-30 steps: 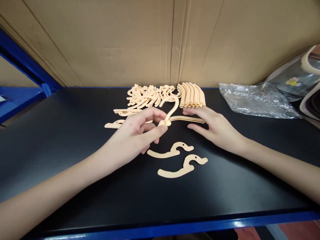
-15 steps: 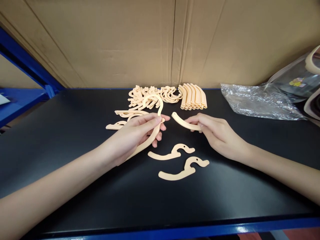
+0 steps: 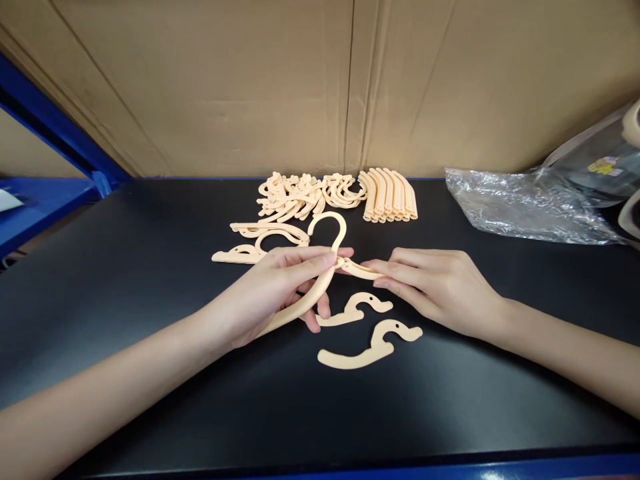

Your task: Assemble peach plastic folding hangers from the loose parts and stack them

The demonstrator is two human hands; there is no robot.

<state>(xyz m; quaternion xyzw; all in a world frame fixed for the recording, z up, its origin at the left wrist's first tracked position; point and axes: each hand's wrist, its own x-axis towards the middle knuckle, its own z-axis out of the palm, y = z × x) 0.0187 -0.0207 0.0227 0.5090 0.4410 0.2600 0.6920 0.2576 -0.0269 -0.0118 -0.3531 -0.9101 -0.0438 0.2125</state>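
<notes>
My left hand point(image 3: 273, 287) is closed round a peach plastic hook piece point(image 3: 327, 230), whose curved hook rises above my fingers and whose long arm runs down under my palm. My right hand point(image 3: 435, 287) pinches a short curved peach arm piece point(image 3: 359, 269). Its left tip meets the hook piece just below the hook. Two flat duck-shaped peach pieces point(image 3: 356, 309) point(image 3: 373, 347) lie on the black table point(image 3: 150, 280) just below my hands.
At the table's back lie a heap of peach hook parts point(image 3: 295, 197) and a neat row of curved arms point(image 3: 390, 195). More flat pieces point(image 3: 250, 233) lie left of the hook. Crumpled clear plastic point(image 3: 520, 207) sits at the right. Cardboard lines the back.
Both hands have come together: the right hand brought its curved arm left and down until its tip met the hook piece, which the left hand shifted right and lower.
</notes>
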